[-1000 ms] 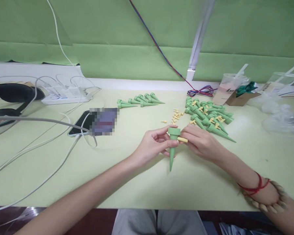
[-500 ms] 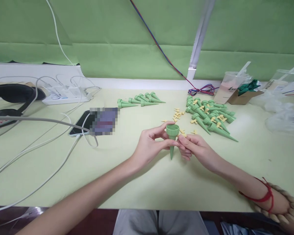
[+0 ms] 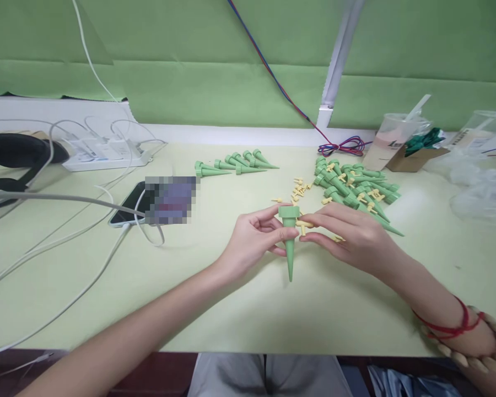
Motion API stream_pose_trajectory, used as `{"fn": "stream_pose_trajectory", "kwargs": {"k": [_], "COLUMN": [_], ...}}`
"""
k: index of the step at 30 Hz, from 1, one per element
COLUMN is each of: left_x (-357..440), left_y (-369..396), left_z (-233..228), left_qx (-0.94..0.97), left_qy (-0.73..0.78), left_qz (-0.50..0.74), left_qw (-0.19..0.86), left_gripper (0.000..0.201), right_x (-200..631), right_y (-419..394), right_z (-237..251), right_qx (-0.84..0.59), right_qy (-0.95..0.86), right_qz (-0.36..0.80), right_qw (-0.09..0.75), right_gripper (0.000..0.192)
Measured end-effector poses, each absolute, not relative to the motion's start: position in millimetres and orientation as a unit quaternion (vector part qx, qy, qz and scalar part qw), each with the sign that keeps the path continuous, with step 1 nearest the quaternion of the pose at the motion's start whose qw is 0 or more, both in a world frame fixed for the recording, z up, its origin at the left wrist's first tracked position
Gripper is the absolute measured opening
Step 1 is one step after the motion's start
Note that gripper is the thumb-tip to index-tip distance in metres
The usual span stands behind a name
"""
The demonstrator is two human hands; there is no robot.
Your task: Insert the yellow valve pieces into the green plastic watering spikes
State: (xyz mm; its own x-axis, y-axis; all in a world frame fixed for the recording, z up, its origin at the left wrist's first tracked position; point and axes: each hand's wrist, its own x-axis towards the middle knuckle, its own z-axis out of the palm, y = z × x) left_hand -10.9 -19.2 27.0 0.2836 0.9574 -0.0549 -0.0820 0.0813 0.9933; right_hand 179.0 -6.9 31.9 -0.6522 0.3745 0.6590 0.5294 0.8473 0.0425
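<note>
At your far left, around nine o'clock, black headphones (image 3: 14, 160) lie on the table (image 3: 231, 314), with a white power strip (image 3: 103, 157) just past them toward ten o'clock and white cables (image 3: 66, 242) trailing across the surface. A phone (image 3: 128, 207) rests near them, its screen blurred out.

Toward twelve o'clock, a small row of green spikes (image 3: 231, 165) lies flat, tips pointing right.

Your left hand (image 3: 254, 242) is closed around the green spike (image 3: 290, 242), thumb and fingertips pinching it just below its wide collar. The spike stands nearly upright, collar up and tip down, the tip just above or at the table; I cannot tell which. It sits at the centre of your view, between your two hands.

Your right hand (image 3: 353, 237) comes in from three o'clock, its thumb and forefinger pinched on a small yellow plug (image 3: 302, 224) that touches the side of the spike below the collar; the other fingers are spread loosely.

Beyond your hands, toward one o'clock, loose yellow plugs (image 3: 298, 190) are scattered, and a larger heap of green spikes (image 3: 355, 190) mixed with yellow pieces lies just right of them. Farther toward two o'clock stand a plastic cup (image 3: 391, 138), a small cardboard box (image 3: 411, 157) and crumpled clear plastic bags (image 3: 475, 187).
</note>
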Motion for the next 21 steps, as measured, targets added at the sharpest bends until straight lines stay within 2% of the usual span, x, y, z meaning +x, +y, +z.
{"fn": "stream_pose_trajectory", "kwargs": {"k": [3,8,11,15,21], "left_x": [-11,-12,-12,-15,-14], "left_y": [-20,-19,-18,-17,-19], "left_z": [27,24,21,15,10], "left_qx": [0.534,0.548,0.569,0.604,0.618], "left_qy": [0.413,0.421,0.426,0.414,0.419], "left_qz": [0.414,0.395,0.392,0.405,0.425], "left_qw": [0.610,0.605,0.585,0.548,0.512], "left_gripper": [0.040,0.050,0.052,0.048,0.045], "right_x": [178,176,175,171,166], "right_y": [-7,-8,-9,-12,-13], "right_z": [31,27,23,19,27], "right_qx": [-0.241,-0.215,-0.226,-0.278,-0.374], "right_qy": [-0.899,-0.903,-0.903,-0.895,-0.835], "right_qz": [-0.162,-0.199,-0.173,-0.033,0.239], "right_qw": [0.326,0.314,0.323,0.347,0.324], "right_gripper": [0.010,0.014,0.017,0.023,0.036]}}
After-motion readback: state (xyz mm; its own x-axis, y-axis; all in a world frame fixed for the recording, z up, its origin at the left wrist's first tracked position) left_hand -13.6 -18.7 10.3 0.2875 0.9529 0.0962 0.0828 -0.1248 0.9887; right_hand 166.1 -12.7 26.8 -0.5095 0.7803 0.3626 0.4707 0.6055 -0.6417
